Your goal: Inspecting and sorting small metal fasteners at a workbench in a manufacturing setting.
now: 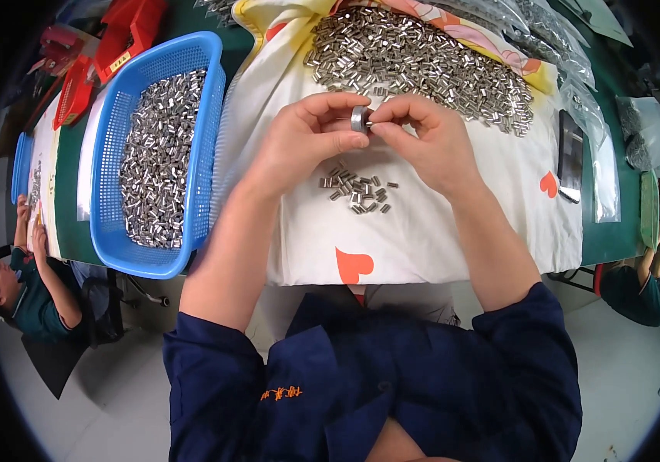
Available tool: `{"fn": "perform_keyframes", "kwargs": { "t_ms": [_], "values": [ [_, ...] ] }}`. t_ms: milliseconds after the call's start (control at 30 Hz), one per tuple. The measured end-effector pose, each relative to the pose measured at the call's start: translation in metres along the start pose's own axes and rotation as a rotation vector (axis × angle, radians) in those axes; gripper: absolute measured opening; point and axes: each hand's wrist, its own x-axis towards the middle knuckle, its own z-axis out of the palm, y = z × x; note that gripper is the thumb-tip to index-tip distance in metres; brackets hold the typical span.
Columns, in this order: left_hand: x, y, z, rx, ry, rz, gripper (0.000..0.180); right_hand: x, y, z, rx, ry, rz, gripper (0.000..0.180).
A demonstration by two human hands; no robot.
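My left hand (295, 142) pinches a round metal ring (357, 118) between thumb and forefinger, above the white cloth (414, 239). Right beside the ring, the thumb and forefinger of my right hand (436, 148) are closed on a small metal pin (370, 123), mostly covered by the fingertips. Whether the pin sits inside the ring or only against it, I cannot tell. Below my hands lies a small scattered group of short metal cylinders (354, 190). A much larger heap of similar cylinders (414, 61) spreads over the cloth beyond my fingers.
On the left stands a blue plastic basket (210, 131) holding many metal cylinders. Red bins (118, 38) sit at the far left. A dark phone (570, 154) and clear plastic bags (638, 127) lie to the right. Other people (37, 292) work at both sides.
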Motion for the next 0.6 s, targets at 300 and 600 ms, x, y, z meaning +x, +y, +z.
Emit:
{"fn": "perform_keyframes", "kwargs": {
  "t_ms": [300, 600],
  "values": [
    [-0.002, -0.002, 0.004, 0.104, 0.038, 0.003, 0.036, -0.002, -0.005, 0.007, -0.504, 0.11, -0.437, 0.007],
    [-0.004, -0.001, 0.002, 0.118, 0.028, -0.008, 0.037, -0.002, -0.014, -0.005, -0.273, -0.017, -0.132, 0.008]
  ]
}}
